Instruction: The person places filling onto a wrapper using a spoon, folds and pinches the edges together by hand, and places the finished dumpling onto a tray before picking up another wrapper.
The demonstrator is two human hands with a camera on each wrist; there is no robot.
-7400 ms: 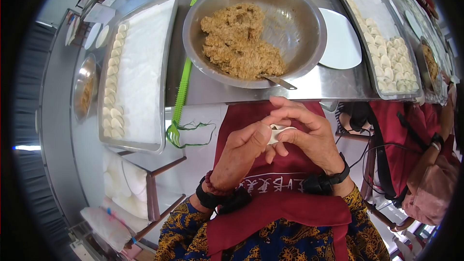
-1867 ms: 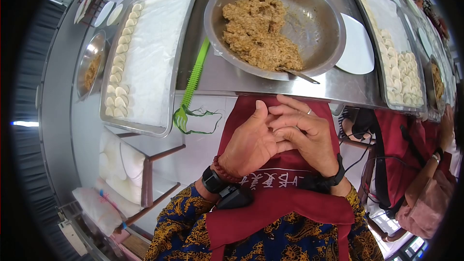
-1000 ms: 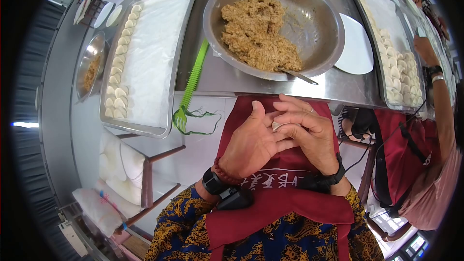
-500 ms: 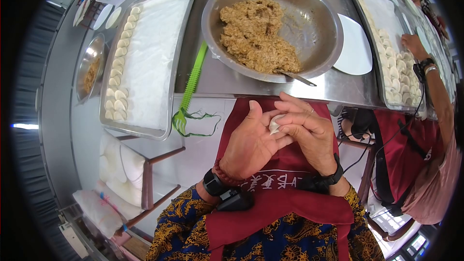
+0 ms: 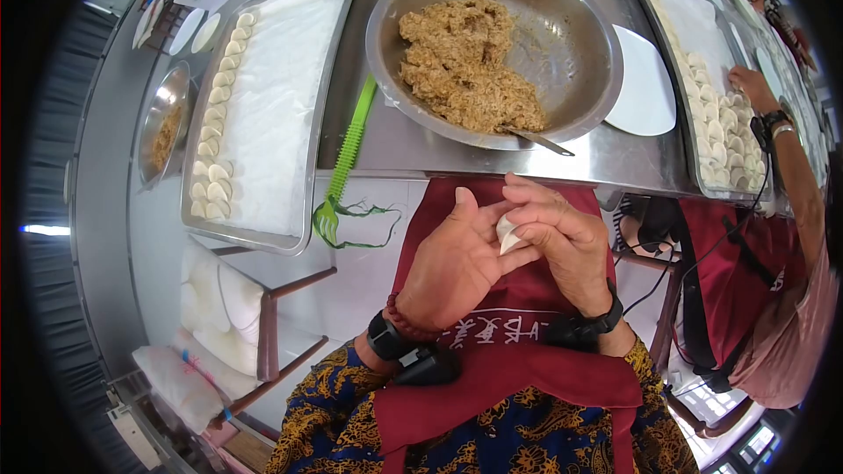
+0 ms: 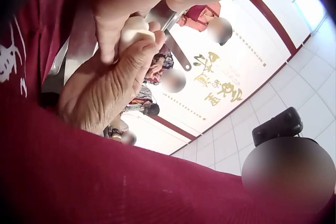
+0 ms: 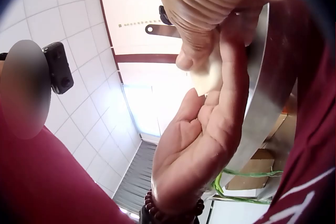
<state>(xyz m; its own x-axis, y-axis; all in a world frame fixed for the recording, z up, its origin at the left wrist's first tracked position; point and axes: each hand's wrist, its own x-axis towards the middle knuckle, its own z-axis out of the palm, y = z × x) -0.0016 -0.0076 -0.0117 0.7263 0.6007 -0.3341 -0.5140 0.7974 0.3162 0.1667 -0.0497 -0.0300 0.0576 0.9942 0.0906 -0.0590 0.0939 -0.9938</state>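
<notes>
In front of the maroon apron, a small white dumpling [image 5: 507,234] lies between my two hands. My right hand [image 5: 569,241] pinches it between thumb and fingers; the right thumb presses its side in the left wrist view. Palm up beneath it, my left hand [image 5: 457,254] has its fingers stretched out under the dumpling and its thumb standing apart. The right wrist view shows a pale edge of the dumpling [image 7: 209,77] against the left fingers. Beyond the hands stands a large metal bowl [image 5: 584,61] of brown filling [image 5: 465,66], with a metal handle [image 5: 543,140] over its rim.
A paper-lined tray [image 5: 290,96] with a row of dumplings [image 5: 219,88] is at left. Beside it hangs a green fork-ended strap [image 5: 351,140]. A white plate [image 5: 645,88] and a fuller dumpling tray [image 5: 729,145] stand right, where another person's arm [image 5: 795,149] reaches in.
Both hands pinched the wrapper at first; since then the left hand has opened flat beneath. The dumpling has come into clearer view in the right fingers. Another person's arm has reached in at right.
</notes>
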